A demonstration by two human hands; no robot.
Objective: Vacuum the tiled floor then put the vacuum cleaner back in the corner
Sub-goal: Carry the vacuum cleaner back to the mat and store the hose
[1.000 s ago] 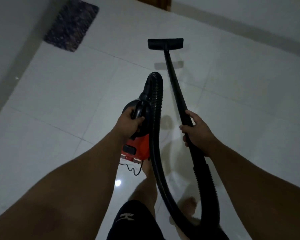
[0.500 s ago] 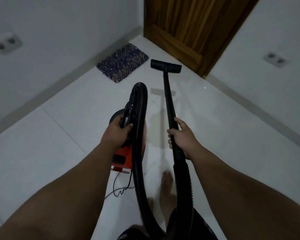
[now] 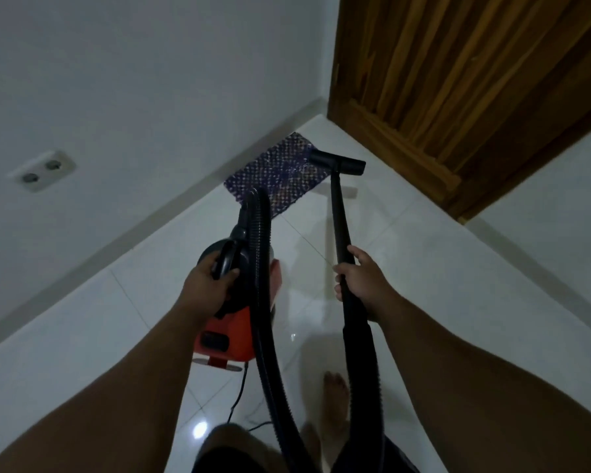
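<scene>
At centre frame the left hand (image 3: 208,280) has its grip clamped on the handle of the orange vacuum cleaner (image 3: 232,332), held above the tiled floor (image 3: 440,268). The right hand (image 3: 359,281) is clamped on the black tube (image 3: 340,220), whose nozzle (image 3: 338,162) sits near the mat (image 3: 280,172) and wooden door (image 3: 458,90) in the upper right.
</scene>
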